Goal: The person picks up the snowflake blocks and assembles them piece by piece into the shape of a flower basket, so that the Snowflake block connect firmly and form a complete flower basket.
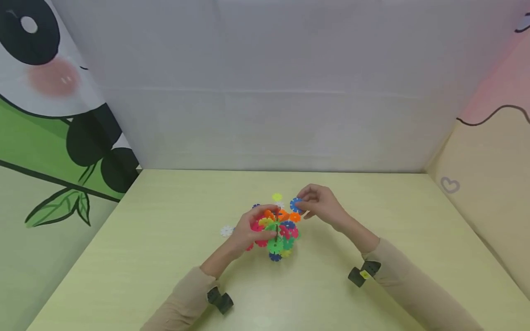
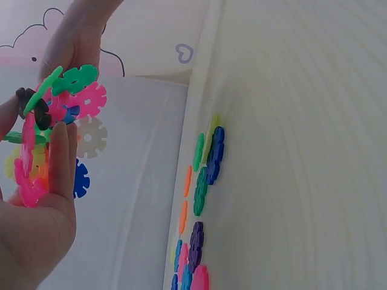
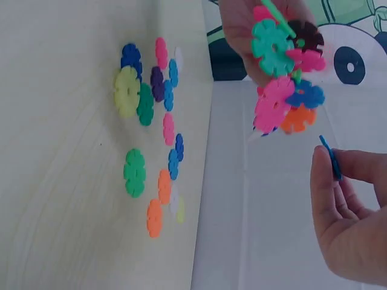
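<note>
My left hand [image 1: 244, 233] holds a cluster of interlocked plastic snowflake discs [image 1: 285, 232] in pink, green, orange, blue and dark brown. In the left wrist view, its fingers and thumb curl round the cluster [image 2: 57, 103], which is raised off the table. Just right of the cluster, my right hand [image 1: 325, 208] pinches a single blue snowflake disc [image 1: 296, 205] between thumb and fingers. The right wrist view shows this blue disc [image 3: 334, 162] edge-on, a short gap from the joined discs [image 3: 275, 103].
Loose snowflake discs lie on the pale table [image 1: 124, 276] below the hands. Among them are a green disc [image 3: 135, 173], an orange disc [image 3: 155, 218], a yellow disc [image 3: 127, 92] and a white disc [image 1: 226, 231]. A plain pale wall [image 1: 265, 115] stands behind, with printed panels at both sides.
</note>
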Motion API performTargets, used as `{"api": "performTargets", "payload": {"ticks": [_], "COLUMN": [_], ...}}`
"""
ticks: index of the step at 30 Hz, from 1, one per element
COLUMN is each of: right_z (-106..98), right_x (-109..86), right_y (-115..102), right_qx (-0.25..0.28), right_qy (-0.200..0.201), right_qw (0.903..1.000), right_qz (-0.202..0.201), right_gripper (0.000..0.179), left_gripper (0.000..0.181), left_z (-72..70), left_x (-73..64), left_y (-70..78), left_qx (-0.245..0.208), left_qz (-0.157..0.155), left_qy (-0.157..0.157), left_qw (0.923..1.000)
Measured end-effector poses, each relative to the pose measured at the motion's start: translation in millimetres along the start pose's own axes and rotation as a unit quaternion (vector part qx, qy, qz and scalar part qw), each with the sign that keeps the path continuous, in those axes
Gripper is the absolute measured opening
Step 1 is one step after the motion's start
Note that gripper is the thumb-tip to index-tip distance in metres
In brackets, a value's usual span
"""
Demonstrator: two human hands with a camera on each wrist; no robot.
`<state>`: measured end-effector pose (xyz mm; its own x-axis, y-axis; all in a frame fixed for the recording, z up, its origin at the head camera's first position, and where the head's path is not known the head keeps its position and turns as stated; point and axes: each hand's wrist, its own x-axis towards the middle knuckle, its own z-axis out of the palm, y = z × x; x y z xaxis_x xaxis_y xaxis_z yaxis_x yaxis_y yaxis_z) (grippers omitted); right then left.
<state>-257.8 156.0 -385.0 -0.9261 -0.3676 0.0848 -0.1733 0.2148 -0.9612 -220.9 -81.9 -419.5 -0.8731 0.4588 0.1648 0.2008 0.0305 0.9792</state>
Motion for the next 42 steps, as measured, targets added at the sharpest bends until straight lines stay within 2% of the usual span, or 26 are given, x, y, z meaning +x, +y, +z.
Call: {"api": "performTargets", "payload": {"ticks": [3, 7, 13, 21, 27, 31, 32, 34, 37, 39, 42], "right_z": [6.1, 11.0, 15.5, 23.2, 25.4, 28.0, 28.6, 31.0, 35.5, 39.0, 42.7], "right_x": [-6.4, -10.3, -11.3, -13.5, -14.4, -14.2, -14.2, -16.2, -18.4, -20.0, -20.6], "right_y": [-11.9, -17.4, -17.7, -19.5, -18.8, -17.5, -16.6, -18.6, -16.4, -14.7, -10.6], "right_qx": [0.006, 0.003, -0.002, -0.065, -0.05, -0.054, -0.055, -0.054, -0.054, -0.056, -0.06], "right_qy": [0.005, 0.012, 0.022, 0.047, 0.05, 0.053, 0.056, 0.067, 0.087, 0.103, 0.125], "right_qw": [1.0, 0.9999, 0.9998, 0.9957, 0.9968, 0.9959, 0.9954, 0.994, 0.9898, 0.9858, 0.9795], "right_qz": [0.006, 0.008, 0.001, -0.045, -0.039, -0.049, -0.054, -0.069, -0.099, -0.121, -0.145], "right_gripper": [0.018, 0.018, 0.018, 0.014, 0.015, 0.015, 0.014, 0.014, 0.013, 0.014, 0.016], "left_gripper": [0.055, 0.055, 0.055, 0.058, 0.059, 0.058, 0.056, 0.052, 0.047, 0.046, 0.043], "left_z": [0.0, 0.4, 0.6, 0.3, -1.1, -1.4, -0.3, 0.3, 2.5, 3.3, 6.0], "left_x": [0.1, 0.3, -0.4, -2.1, -2.4, -2.4, -3.1, -1.9, 1.4, 4.5, 5.4], "left_y": [1.5, 2.5, 3.5, 5.1, 5.5, 6.8, 11.5, 11.3, 11.2, 7.6, 11.5], "left_qx": [-0.01, -0.025, -0.022, -0.018, -0.022, -0.02, -0.014, 0.002, 0.037, 0.039, 0.031], "left_qz": [0.003, 0.006, 0.007, 0.008, 0.016, 0.023, 0.019, 0.015, 0.008, 0.009, 0.019], "left_qy": [-0.001, -0.004, -0.005, -0.006, -0.009, -0.01, -0.006, 0.009, 0.049, 0.074, 0.1], "left_qw": [0.9999, 0.9997, 0.9997, 0.9998, 0.9996, 0.9995, 0.9997, 0.9998, 0.9981, 0.9964, 0.9943]}}
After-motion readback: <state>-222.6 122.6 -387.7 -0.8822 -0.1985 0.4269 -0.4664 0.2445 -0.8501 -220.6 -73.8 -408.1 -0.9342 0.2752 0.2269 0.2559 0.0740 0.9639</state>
